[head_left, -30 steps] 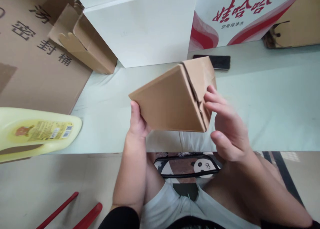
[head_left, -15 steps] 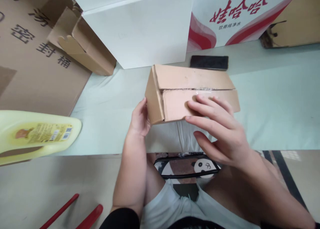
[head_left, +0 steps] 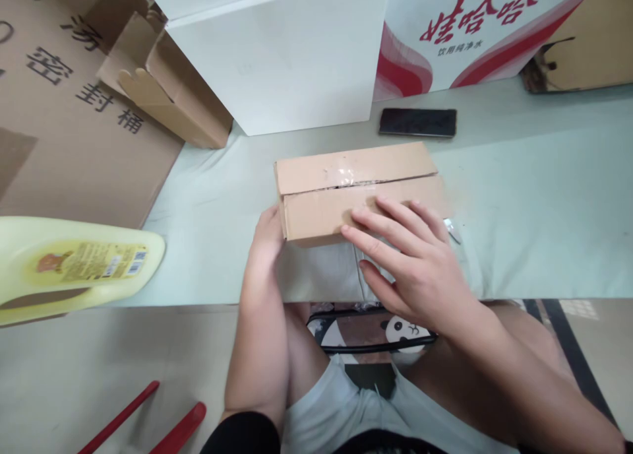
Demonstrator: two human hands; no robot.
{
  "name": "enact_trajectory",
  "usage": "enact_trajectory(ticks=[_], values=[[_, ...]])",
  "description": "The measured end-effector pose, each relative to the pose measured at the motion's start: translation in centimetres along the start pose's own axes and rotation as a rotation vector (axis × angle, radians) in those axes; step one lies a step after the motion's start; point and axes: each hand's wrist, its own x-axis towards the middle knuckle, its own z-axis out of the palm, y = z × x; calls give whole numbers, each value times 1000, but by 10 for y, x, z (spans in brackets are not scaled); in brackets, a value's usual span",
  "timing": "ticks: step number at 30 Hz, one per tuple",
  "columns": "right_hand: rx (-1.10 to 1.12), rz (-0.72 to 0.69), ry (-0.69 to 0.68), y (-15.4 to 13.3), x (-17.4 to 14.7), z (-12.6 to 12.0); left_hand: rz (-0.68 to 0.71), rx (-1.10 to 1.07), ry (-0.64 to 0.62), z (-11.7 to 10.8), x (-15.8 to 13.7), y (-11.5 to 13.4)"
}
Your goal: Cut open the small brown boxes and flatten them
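Note:
A small brown cardboard box (head_left: pixel 316 210) is in front of me over the pale green tabletop. Its two long top flaps meet at a ragged seam with a shiny strip of clear tape. My left hand (head_left: pixel 267 235) holds the box at its left end, the fingers mostly hidden behind the cardboard. Spread across the near flap are the fingers of my right hand (head_left: pixel 418 259), fingertips at the cardboard and thumb hanging below its front edge. Something small and silvery (head_left: pixel 452 230) shows just right of the box.
A black phone (head_left: pixel 418 123) lies behind the box. Farther back stand a white box (head_left: pixel 281 64), a red-and-white printed carton (head_left: pixel 459 41) and a large brown carton (head_left: pixel 74 137). A yellow bottle (head_left: pixel 99 262) lies at the left, near the table's front edge.
The cardboard box has shifted left and turned, so less of its left end face shows. My right hand has moved left along with it. The phone is now fully uncovered.

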Motion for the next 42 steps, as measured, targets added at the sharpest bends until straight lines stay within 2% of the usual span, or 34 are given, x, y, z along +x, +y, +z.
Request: enact_trajectory(ticks=[2, 4, 5, 6, 8, 10, 11, 13, 15, 16, 17, 18, 20, 22, 24, 28, 31, 32, 34, 36, 37, 40, 42], values=[[-14, -27, -80, -2, 1, 2, 58, 3, 108, -2, -1, 7], [-26, -54, -131, -3, 2, 3, 190, -46, 194, -4, -5, 15], [-30, -64, -146, -3, 2, 3, 277, -70, 197, -4, -7, 19], [-33, -70, -158, -3, 2, 3, 366, -83, 165, -4, -10, 23], [-25, -72, -173, -2, 1, 1, 494, -36, 20, -3, -14, 26], [32, -89, -142, 1, 1, -1, 518, 55, -111, 0, -15, 26], [89, -100, -83, 3, 0, -1, 512, 87, -141, 2, -15, 25], [231, -68, 134, 11, -1, -2, 486, 107, -151, 4, -13, 23], [339, 81, 419, 23, -3, 1, 469, 88, -143, 5, -11, 22], [366, 192, 520, 30, -4, 3, 467, 79, -142, 6, -10, 22], [385, 301, 559, 37, -5, 5, 466, 72, -141, 6, -9, 21], [402, 391, 538, 44, -6, 8, 466, 66, -138, 6, -9, 22], [429, 501, 383, 55, -7, 11, 468, 60, -124, 6, -9, 23], [448, 522, 228, 60, -7, 12, 465, 44, -96, 6, -11, 25], [456, 502, 169, 59, -6, 10, 443, 8, -66, 7, -14, 29], [523, 513, 198, 57, -5, 9, 264, -107, -47, 12, -20, 34], [568, 636, 297, 66, -4, 9, 202, -153, -51, 16, -22, 35], [493, 685, 332, 71, -3, 8, 205, -156, -59, 16, -22, 35], [208, 793, 347, 80, -1, 5, 213, -167, -70, 17, -21, 35], [-48, 891, 200, 89, 1, 2, 221, -184, -75, 17, -20, 35], [-102, 935, 99, 93, 1, 1, 226, -193, -79, 17, -19, 34], [-124, 998, -198, 102, -1, 4, 231, -212, -91, 17, -17, 33], [-134, 989, -306, 107, -2, 7, 222, -232, -76, 17, -16, 32]])
